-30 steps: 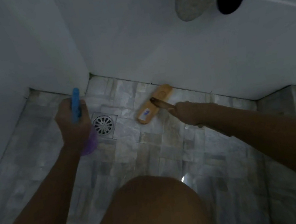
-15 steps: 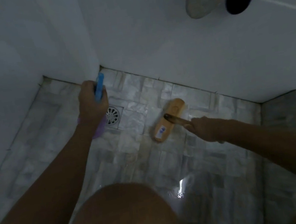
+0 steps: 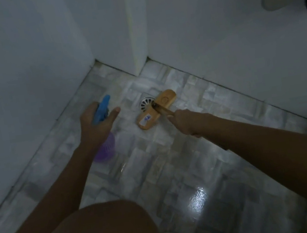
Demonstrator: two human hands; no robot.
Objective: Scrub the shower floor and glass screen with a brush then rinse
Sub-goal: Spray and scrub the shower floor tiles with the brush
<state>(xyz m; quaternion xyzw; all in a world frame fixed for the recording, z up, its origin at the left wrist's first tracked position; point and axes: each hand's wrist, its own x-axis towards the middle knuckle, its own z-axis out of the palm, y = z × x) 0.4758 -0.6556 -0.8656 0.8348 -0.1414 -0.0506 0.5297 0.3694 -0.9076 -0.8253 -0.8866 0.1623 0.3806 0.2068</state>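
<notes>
the brush head (image 3: 164, 102) covers part of the drain (image 3: 145, 103), and its label (image 3: 146, 119) is too blurred to read.

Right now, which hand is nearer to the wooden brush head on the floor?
Right. The right hand grips the handle just behind the brush head; the left hand holds a spray bottle off to its left, apart.
</notes>
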